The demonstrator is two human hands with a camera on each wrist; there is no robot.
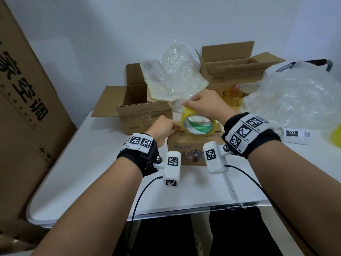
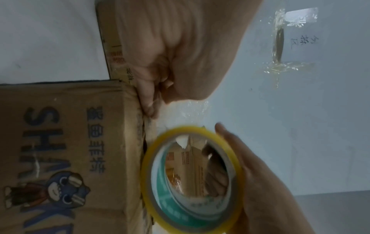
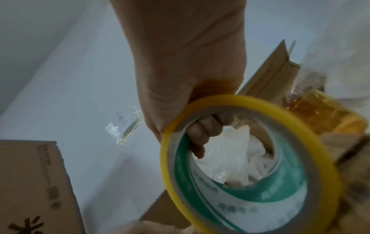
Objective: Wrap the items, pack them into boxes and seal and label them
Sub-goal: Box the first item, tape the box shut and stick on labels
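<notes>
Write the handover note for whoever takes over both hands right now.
Right hand: grips the yellow tape roll, fingers through its core, over the closed printed box.
Left hand: fingers curled at the box's top left edge; whether it pins the tape end is unclear.
Done: this box is closed. Its taping cannot be judged from here.
Left: finish this seal, stick on the label lying at right, then wrap the amber glass in bubble wrap and pack it in an open box.
</notes>
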